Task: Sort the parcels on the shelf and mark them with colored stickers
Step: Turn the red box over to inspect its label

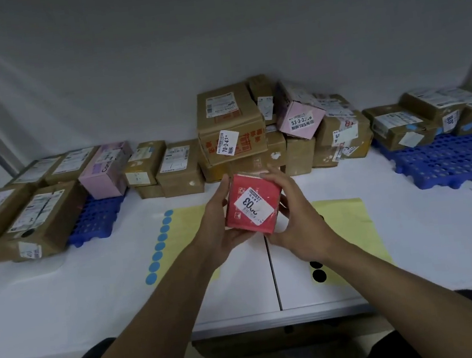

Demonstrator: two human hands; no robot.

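The left hand [220, 234] and right hand [297, 225] are together clasping a small red parcel [249, 204], holding it label-up just above the white table [65, 304]. No coloured dot is showing on it, so I'd say it is awaiting marking. Boxes are sitting on the left pallet [94, 220] and right pallet [449, 161], while the middle heap [231, 126] is looking unsorted — blue stickers [159, 244] and black stickers [318, 271] are lying ready.

Red parcel [251, 206] (white label [255, 209]), blue stickers [159, 246], yellow sheets [349, 218].
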